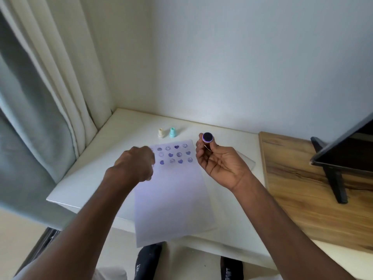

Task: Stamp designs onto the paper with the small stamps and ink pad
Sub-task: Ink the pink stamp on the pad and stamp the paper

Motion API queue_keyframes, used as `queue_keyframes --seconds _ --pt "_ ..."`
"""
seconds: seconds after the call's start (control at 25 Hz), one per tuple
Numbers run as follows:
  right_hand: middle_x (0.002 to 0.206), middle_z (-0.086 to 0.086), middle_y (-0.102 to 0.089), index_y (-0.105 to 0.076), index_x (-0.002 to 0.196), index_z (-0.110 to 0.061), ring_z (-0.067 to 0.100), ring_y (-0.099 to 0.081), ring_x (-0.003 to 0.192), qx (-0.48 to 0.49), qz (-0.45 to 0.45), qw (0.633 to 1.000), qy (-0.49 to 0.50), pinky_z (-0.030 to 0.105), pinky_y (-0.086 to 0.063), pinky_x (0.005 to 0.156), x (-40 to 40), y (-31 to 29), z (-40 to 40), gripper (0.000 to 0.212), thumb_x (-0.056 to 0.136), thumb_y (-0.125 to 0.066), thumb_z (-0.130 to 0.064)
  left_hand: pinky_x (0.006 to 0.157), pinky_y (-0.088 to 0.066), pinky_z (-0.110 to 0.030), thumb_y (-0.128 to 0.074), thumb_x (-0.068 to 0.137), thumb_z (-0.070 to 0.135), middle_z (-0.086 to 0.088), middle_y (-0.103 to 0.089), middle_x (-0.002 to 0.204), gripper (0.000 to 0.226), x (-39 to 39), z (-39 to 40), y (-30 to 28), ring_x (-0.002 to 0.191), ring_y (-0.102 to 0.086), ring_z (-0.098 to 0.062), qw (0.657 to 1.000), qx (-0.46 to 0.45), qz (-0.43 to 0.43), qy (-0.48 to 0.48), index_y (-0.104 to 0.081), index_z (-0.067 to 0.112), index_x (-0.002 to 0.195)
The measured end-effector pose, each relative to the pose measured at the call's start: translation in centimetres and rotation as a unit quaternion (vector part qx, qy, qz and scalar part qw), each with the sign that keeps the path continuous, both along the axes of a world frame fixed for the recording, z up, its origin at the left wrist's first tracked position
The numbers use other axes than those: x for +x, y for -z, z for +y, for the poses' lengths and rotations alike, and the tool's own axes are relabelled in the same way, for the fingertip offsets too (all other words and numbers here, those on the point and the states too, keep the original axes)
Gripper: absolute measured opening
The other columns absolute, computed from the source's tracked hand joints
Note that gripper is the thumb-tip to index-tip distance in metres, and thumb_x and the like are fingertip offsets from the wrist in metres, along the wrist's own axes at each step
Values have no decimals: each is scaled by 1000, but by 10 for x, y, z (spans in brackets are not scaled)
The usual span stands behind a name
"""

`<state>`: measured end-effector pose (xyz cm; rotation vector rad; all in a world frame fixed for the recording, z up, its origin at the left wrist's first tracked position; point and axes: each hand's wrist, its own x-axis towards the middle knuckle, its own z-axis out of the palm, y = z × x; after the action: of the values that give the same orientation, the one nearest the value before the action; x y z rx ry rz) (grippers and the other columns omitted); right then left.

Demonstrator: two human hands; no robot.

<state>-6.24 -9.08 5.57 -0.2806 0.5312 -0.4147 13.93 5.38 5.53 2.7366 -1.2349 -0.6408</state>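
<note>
Paper [171, 190] at frame centre on white table [84, 178], purple prints across top. Right hand [219, 161] pinches purple stamp [207, 137], inked face up. Left hand [135, 163] curled, blurred; grip unclear. Two stamps [166, 132] upright beyond paper.

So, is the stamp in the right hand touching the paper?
Apart. The head view shows the purple stamp held up in the right hand, inked face toward the camera, off the paper.

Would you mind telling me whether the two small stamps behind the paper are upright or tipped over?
Upright. The cream stamp and teal stamp both stand on their wider bases on the table.
</note>
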Motion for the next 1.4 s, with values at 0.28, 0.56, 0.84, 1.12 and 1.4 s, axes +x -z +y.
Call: queue_keyframes --seconds 0.28,0.56,0.84,1.12,1.4 --pt "100 14 -69 -66 114 3 23 -72 81 -8 -4 1000 -24 32 -62 70 53 4 35 20 99 -61 -10 55 -43 -18 -79 81 18 7 -72 61 12 59 57 -24 64 -66 -14 988 -67 81 -115 -83 29 78" --pt "107 12 -74 -70 119 -2 24 -76 92 -151 153 973 -83 31 -63 83 86 29 60 22 99 -61 -4 61 -45 -20 -76 82 24 4 -69 63 10 86 72 -2 55 -57 -13 972 -105 121 -172 -83 31 79" --pt "82 -7 -80 -79 98 -20 6 -74 79 -522 386 760 -13 30 -58 86 106 55 101 20 80 -86 -18 76 -56 -29 -75 78 17 -11 -73 84 16 70 51 12 81 -68 -30 969 -113 127 -181 -81 17 93" --pt "79 -11 -80 -79 83 -19 7 -75 77 -688 402 604 1 30 -56 82 114 70 113 10 78 -87 -21 76 -60 -37 -84 71 15 -12 -72 87 22 62 37 32 90 -71 -34 970 -104 113 -188 -74 11 90" --pt "82 -8 -79 -77 83 -19 10 -74 73 -728 401 556 22 33 -57 76 119 80 118 5 82 -81 -17 66 -46 -32 -86 72 16 -10 -61 90 36 51 31 36 84 -61 -32 978 -94 89 -165 -65 7 99"
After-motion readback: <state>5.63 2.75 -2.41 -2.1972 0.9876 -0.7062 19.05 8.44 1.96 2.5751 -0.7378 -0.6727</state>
